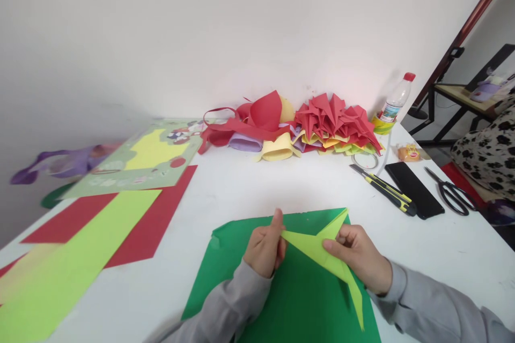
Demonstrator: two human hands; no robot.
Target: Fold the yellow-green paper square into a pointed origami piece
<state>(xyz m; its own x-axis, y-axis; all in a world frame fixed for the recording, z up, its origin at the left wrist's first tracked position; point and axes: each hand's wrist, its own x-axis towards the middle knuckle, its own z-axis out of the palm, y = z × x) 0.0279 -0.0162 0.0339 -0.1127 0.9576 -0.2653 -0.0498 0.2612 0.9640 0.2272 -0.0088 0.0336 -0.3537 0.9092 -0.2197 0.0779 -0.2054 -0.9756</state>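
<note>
A folded lime-green paper shape (317, 249) with several pointed arms is held above a dark green sheet (298, 305). My right hand (358, 257) pinches its middle on the right side, thumb on top and fingers behind. My left hand (265, 244) is closed at the tip of its left point, with the thumb raised; the fingers there are partly hidden behind the hand. One long point hangs down at the lower right, and another sticks up toward the upper right.
Red folded paper pieces (333, 118) and paper scraps (261, 123) lie against the wall. A utility knife (386, 190), a black phone-like slab (414, 190), scissors (453, 193) and a bottle (394, 102) stand or lie at right. Lime strips (92, 257) and red sheets (161, 220) lie at left.
</note>
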